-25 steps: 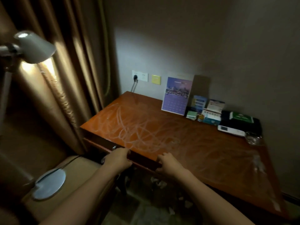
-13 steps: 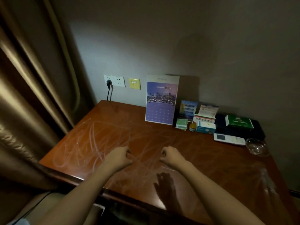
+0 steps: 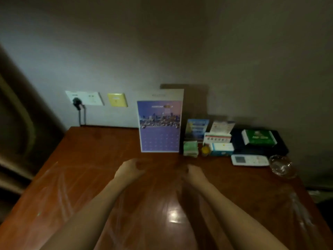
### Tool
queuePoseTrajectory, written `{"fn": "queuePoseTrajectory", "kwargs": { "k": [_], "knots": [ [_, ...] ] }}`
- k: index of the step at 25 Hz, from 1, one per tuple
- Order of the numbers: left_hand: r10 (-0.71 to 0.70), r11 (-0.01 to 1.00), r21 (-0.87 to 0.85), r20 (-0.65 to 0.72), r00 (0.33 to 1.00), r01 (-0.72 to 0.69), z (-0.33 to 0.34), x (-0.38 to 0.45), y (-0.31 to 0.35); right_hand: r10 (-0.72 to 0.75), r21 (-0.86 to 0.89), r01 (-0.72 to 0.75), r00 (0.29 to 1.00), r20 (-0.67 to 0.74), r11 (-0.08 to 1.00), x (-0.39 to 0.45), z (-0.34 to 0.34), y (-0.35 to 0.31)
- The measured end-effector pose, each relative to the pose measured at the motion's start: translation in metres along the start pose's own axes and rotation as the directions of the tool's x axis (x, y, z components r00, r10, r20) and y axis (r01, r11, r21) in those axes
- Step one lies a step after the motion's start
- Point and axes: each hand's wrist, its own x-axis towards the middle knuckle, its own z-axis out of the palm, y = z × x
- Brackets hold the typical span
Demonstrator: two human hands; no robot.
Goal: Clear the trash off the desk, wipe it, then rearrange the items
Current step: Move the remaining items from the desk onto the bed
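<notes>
Nearest the camera, both forearms stretch out over the table (image 3: 86,152), which shows pale wipe streaks across its left and near parts. A second ago both hands sat at the table's near edge; half a second ago they were over the streaked middle; now they have travelled on toward twelve o'clock. With no trash visible on the surface and the streaks already laid, the rearranging stage looks to be starting.

The left hand (image 3: 128,170) has its fingers curled in loosely and holds nothing. The right hand (image 3: 195,173) is likewise curled, empty as far as the blurred frame lets me tell. Neither touches any item yet.

From the hands, the calendar (image 3: 160,126) stands upright just beyond at twelve o'clock, leaning against the wall. At about one o'clock from the right hand lie a green stack (image 3: 190,148), a small yellow object (image 3: 205,150) and the medicine boxes (image 3: 219,142). Farther toward two o'clock sits the white remote (image 3: 250,160), touching or nearly touching a glass ashtray (image 3: 282,166), with a green box (image 3: 258,138) on a dark tray (image 3: 281,148) behind them.

On the wall at eleven o'clock are a socket plate (image 3: 90,98) and a yellow plate (image 3: 117,99).
</notes>
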Motion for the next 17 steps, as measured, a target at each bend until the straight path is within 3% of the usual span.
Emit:
{"fn": "queuePoseTrajectory", "kwargs": {
  "k": [2, 5, 8, 11, 13, 17],
  "knots": [
    [-0.001, 0.995, -0.096, -0.016, 1.0, -0.001, -0.008, 0.043, 0.001, 0.124, 0.097, -0.119, 0.991, -0.045, 0.988, 0.029, -0.011, 0.0],
    [-0.012, 0.986, -0.168, 0.011, 1.0, 0.013, -0.013, 0.102, -0.01, 0.249, 0.093, -0.241, 0.964, -0.093, 0.966, 0.081, -0.017, 0.004],
    [0.025, 0.983, -0.184, 0.002, 1.0, -0.024, -0.011, 0.149, -0.017, 0.315, 0.13, -0.297, 0.938, -0.145, 0.946, 0.122, -0.01, 0.001],
    [-0.002, 0.923, -0.384, -0.038, 0.999, -0.012, -0.004, 0.182, -0.02, 0.341, 0.163, -0.315, 0.924, -0.175, 0.935, 0.157, 0.005, 0.001],
    [-0.063, 0.862, -0.503, 0.02, 0.998, 0.064, 0.003, 0.194, -0.021, 0.352, 0.157, -0.325, 0.915, -0.197, 0.933, 0.177, 0.017, -0.001],
    [-0.059, 0.819, -0.554, 0.175, 0.983, 0.148, 0.02, 0.2, -0.026, 0.374, 0.176, -0.338, 0.894, -0.246, 0.925, 0.197, 0.034, -0.004]
  ]
}}
